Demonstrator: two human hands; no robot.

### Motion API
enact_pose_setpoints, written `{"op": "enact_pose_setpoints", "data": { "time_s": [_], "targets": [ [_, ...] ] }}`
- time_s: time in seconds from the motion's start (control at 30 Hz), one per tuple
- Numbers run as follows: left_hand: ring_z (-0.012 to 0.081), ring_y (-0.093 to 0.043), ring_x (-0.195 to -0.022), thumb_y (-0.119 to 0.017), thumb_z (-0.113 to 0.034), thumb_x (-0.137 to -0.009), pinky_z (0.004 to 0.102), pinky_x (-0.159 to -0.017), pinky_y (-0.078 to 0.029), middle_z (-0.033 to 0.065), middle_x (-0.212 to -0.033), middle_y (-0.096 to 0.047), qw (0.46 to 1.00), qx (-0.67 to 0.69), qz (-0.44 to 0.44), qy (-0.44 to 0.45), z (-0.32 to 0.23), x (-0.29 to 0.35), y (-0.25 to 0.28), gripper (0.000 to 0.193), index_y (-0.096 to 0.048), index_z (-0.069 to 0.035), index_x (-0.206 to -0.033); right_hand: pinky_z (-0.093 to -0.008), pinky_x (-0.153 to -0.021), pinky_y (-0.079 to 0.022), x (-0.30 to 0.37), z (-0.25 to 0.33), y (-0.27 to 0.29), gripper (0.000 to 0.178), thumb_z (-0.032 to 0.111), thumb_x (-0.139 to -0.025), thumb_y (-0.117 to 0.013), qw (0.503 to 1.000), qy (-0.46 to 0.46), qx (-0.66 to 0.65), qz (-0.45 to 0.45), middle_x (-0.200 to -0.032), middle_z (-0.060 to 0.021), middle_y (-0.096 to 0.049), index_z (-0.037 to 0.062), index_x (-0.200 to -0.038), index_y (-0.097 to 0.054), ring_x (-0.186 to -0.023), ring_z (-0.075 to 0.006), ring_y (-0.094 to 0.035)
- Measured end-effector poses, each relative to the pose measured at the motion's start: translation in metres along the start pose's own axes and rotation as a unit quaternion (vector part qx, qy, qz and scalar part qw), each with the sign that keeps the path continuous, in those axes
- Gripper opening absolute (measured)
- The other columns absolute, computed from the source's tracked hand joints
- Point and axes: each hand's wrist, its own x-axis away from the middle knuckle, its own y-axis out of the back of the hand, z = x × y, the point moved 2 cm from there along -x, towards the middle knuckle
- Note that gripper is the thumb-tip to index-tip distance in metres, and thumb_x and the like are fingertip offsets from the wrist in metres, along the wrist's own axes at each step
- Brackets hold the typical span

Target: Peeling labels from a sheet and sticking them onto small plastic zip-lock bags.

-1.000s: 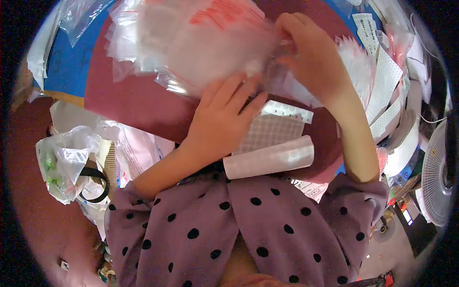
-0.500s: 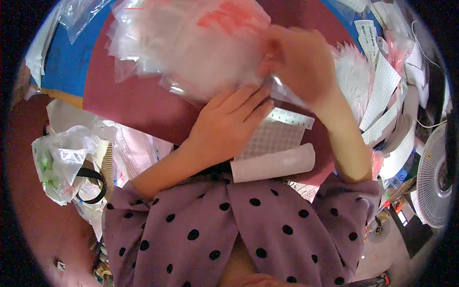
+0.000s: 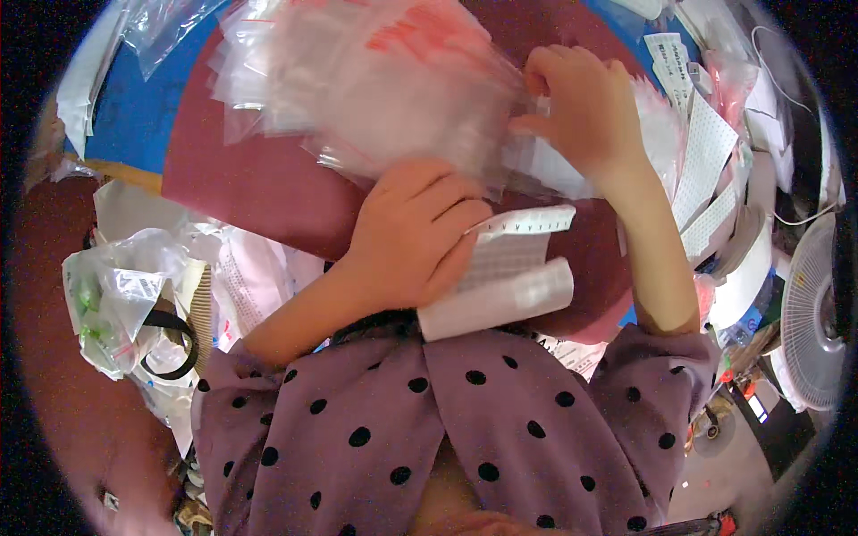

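Left hand [image 3: 413, 234] on curled sheet [image 3: 500, 299], right hand [image 3: 581, 112] at bags [image 3: 393, 103] — clear, overlapping

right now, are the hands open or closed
Left hand: curled against the translucent sheet; grip cannot be told.
Right hand: open by the clear bags.

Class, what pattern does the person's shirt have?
Mauve shirt with black dots, clearest in the head view.
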Motion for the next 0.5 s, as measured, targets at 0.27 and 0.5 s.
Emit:
{"op": "enact_pose_setpoints", "data": {
  "time_s": [0.27, 0.5],
  "targets": [
    [0.0319, -0.050, -0.067, -0.051, -0.010, -0.083, 0.0390, -0.063, -0.041, 0.0161, -0.073, -0.053, 0.964, 0.206, 0.038, 0.165, -0.007, 0.004, -0.005, 0.014, -0.056, 0.002, -0.088, -0.0312, -0.063, -0.044, 0.049, 0.045, 0.045, 0.017, -0.002, -0.068, -0.068, 0.903, 0.046, -0.425, 0.053, -0.076, -0.0076, -0.055, 0.0037, -0.081, -0.059, -0.075, -0.0216, -0.055],
    [0.0231, -0.052, -0.063, -0.050, -0.012, -0.085, 0.0314, -0.058, -0.039, 0.0157, -0.069, -0.053, 0.871, 0.397, 0.069, 0.280, -0.009, 0.009, 0.000, 0.019, -0.060, 0.003, -0.089, -0.0340, -0.059, -0.043, 0.067, 0.052, 0.034, 0.015, -0.002, -0.063, -0.066, 0.907, 0.037, -0.420, -0.014, -0.076, -0.0050, -0.058, 0.0050, -0.075, -0.059, -0.072, -0.0222, -0.055]
  ]
}}
